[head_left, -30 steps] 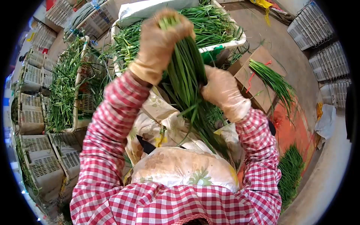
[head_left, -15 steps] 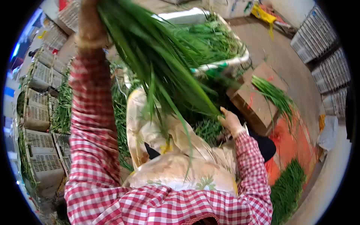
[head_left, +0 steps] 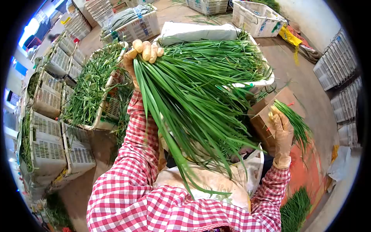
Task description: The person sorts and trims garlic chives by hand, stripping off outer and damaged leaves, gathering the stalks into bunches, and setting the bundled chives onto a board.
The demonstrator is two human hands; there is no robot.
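My left hand [head_left: 142, 54], in a pale glove, is closed around one end of a large bunch of garlic chives [head_left: 193, 104]. The long green leaves fan out down and right over my lap. My right hand [head_left: 281, 131], also gloved, is raised with its fingers up and loosely bent, nothing plainly held in them. It is beside a cardboard box [head_left: 266, 106], in front of a smaller bundle of chives [head_left: 295, 121] lying there. I cannot tell whether its fingertips touch that bundle.
A white crate [head_left: 266, 77] full of chives stands ahead, with another heaped crate [head_left: 101, 112] to the left. Stacked crates [head_left: 48, 135] line the left side, and more stacks [head_left: 335, 58] stand by the right wall. More chives [head_left: 295, 208] lie at lower right.
The bunch in my left hand has come lower and spread out in view. My right hand has left the leaf tips and moved right, up beside the box. The view has shifted.
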